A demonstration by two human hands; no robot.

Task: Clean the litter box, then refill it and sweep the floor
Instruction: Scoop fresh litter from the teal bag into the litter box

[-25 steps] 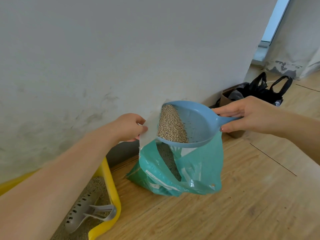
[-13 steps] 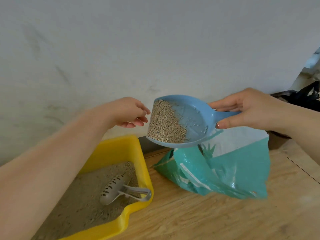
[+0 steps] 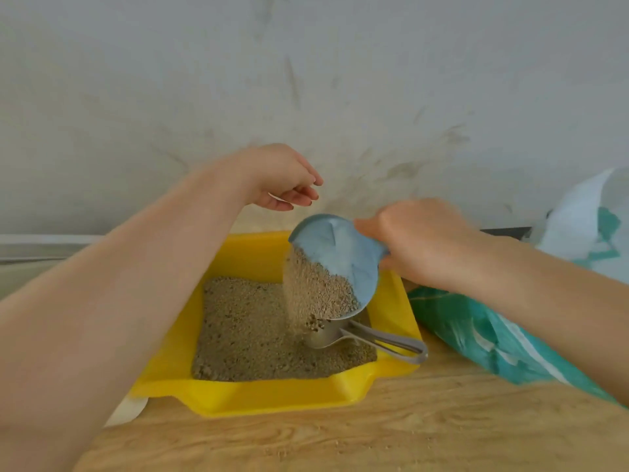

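The yellow litter box (image 3: pixel 258 396) sits on the wooden floor against the wall, with brown litter (image 3: pixel 245 328) in it. My right hand (image 3: pixel 418 243) grips the handle of a blue scoop (image 3: pixel 340 253), tipped over the box's right side. Litter pours from its lower edge into the box. A grey slotted scoop (image 3: pixel 367 338) lies in the litter under the stream, its handle over the right rim. My left hand (image 3: pixel 279 178) hovers above the far side of the box, fingers loosely curled, holding nothing. The teal litter bag (image 3: pixel 476 332) lies to the right of the box.
A marked grey-white wall (image 3: pixel 306 80) stands right behind the box. Wooden floor (image 3: pixel 374 430) with scattered grains spreads in front. Something white (image 3: pixel 126 410) pokes out beside the box's front left corner.
My right hand has carried the blue scoop from above the bag leftward over the litter box and tipped it, so litter now pours out. My left hand let go of the bag.
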